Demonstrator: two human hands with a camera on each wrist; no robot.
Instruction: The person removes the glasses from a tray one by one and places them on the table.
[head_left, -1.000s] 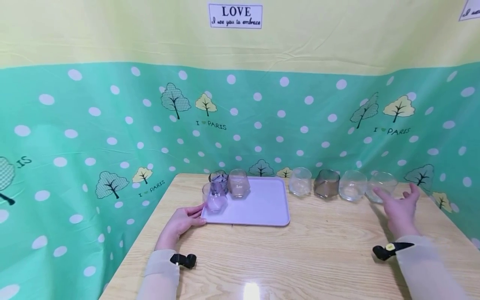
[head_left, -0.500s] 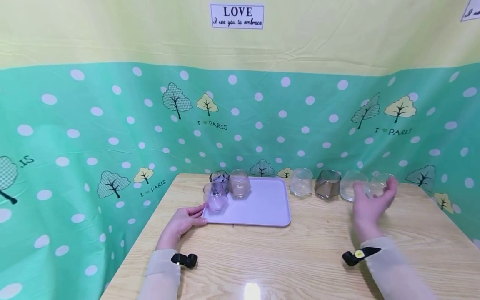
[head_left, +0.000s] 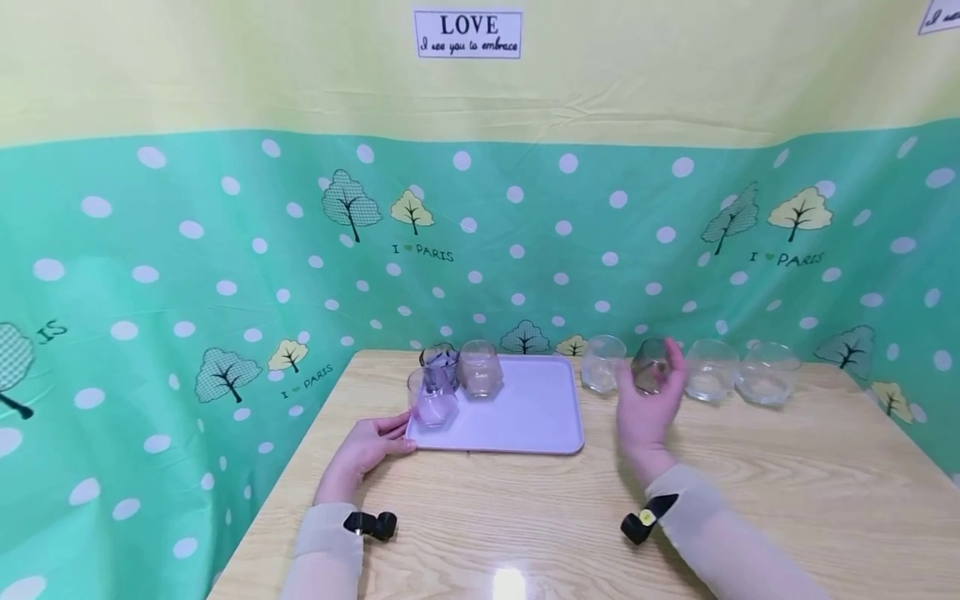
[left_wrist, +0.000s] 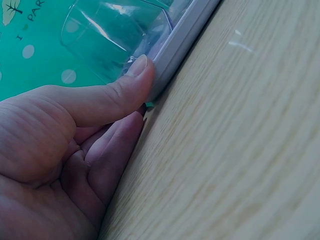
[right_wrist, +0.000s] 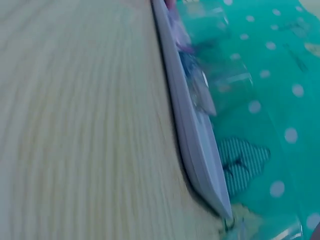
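A lilac tray (head_left: 525, 421) lies on the table, with a purple-tinted glass (head_left: 433, 404), a dark patterned glass (head_left: 442, 367) and a faintly tinted glass (head_left: 480, 371) standing on its left part. My left hand (head_left: 367, 446) grips the tray's near left corner; in the left wrist view the thumb (left_wrist: 117, 97) lies against the rim, the other fingers below it. My right hand (head_left: 651, 412) is in front of a smoky grey glass (head_left: 649, 364), thumb and fingers spread and curved either side. Whether they touch it cannot be told. The right wrist view does not show that grasp.
A clear glass (head_left: 602, 364) stands between the tray and the smoky one. Two more, a clear tumbler (head_left: 711, 372) and a wide clear glass (head_left: 768, 375), continue the row rightward. A green and yellow curtain (head_left: 525, 242) hangs behind the wooden table (head_left: 480, 508).
My right hand has moved left along the row, from the wide clear glass past the tumbler to the smoky glass. The glasses and tray stay put, and my left hand keeps its place.
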